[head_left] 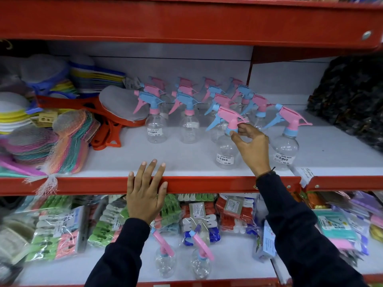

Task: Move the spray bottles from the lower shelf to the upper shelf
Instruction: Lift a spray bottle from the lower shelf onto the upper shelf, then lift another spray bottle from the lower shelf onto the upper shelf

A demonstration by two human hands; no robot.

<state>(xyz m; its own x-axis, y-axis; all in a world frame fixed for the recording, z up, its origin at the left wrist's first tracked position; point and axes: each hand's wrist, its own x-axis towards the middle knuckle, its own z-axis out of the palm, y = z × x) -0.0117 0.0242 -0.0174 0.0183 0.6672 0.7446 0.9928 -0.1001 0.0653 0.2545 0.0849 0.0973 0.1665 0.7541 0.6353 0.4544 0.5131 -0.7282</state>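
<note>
The right hand is up on the upper shelf. Its thumb and fingers pinch the neck of a clear spray bottle with a pink top and a blue trigger. That bottle stands upright near the front of the shelf and has a white price sticker low on its side.

Just to the right stands another clear bottle with the same pink top. Farther back are rows of more spray bottles, some with blue tops and some with pink ones.

The left hand lies flat on the red front edge of the upper shelf. Its fingers are spread open and hold nothing.

On the lower shelf, two spray bottles with pink tops stand side by side near the front, between the two dark sleeves. Behind them lie bags of colored clothespins.

On the left of the upper shelf are colored scrubbers in a net bag and an orange strainer.
</note>
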